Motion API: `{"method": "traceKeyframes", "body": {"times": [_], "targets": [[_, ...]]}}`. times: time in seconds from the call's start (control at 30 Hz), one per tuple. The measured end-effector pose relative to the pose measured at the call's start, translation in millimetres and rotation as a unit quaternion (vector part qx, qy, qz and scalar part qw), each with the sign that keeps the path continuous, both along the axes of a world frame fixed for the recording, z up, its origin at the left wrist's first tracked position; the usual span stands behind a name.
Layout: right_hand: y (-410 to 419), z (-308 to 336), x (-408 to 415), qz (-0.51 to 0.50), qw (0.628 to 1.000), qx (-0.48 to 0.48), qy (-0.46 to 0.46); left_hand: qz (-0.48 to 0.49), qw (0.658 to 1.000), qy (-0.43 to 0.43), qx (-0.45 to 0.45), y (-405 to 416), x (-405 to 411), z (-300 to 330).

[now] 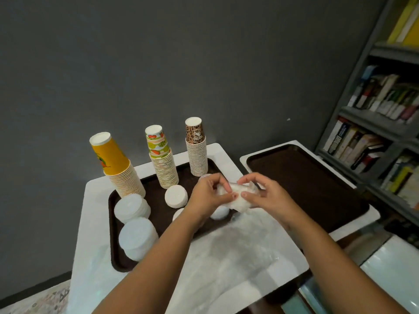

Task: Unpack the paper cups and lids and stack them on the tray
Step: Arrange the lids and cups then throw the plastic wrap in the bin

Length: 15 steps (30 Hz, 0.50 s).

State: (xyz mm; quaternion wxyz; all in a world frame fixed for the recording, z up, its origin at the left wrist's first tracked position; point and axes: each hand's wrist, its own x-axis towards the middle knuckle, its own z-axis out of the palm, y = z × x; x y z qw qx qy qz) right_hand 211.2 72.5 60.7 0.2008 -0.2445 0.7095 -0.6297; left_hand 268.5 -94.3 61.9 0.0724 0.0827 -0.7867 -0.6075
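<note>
Three upside-down cup stacks stand on the brown tray (158, 207): a yellow stack (115, 164) at left, a fruit-print stack (162, 157) in the middle, a leopard-print stack (196, 147) at right. White lid stacks (132, 207) (137, 237) (176, 196) sit on the tray in front of them. Above the tray's right edge, my left hand (209, 192) and my right hand (263, 193) both pinch a clear plastic packet of lids (238, 196). More lids (219, 212) show partly under my hands.
Loose clear plastic wrap (233, 248) lies on the white table (90, 223) in front of me. A second, bare brown tray (306, 184) lies on the table to the right. A bookshelf (381, 123) stands at far right, a grey wall behind.
</note>
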Motion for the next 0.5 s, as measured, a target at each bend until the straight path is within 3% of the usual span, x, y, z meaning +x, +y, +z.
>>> {"method": "traceKeyframes", "body": {"times": [0.27, 0.5], "targets": [[83.0, -26.4, 5.5, -0.144, 0.989, 0.038, -0.026, -0.112, 0.993, -0.031, -0.026, 69.8, -34.0, -26.4], [157.8, -47.0, 12.3, -0.284, 0.954, 0.099, -0.012, -0.199, 0.975, -0.051, -0.084, 139.1, -66.5, -48.9]]}}
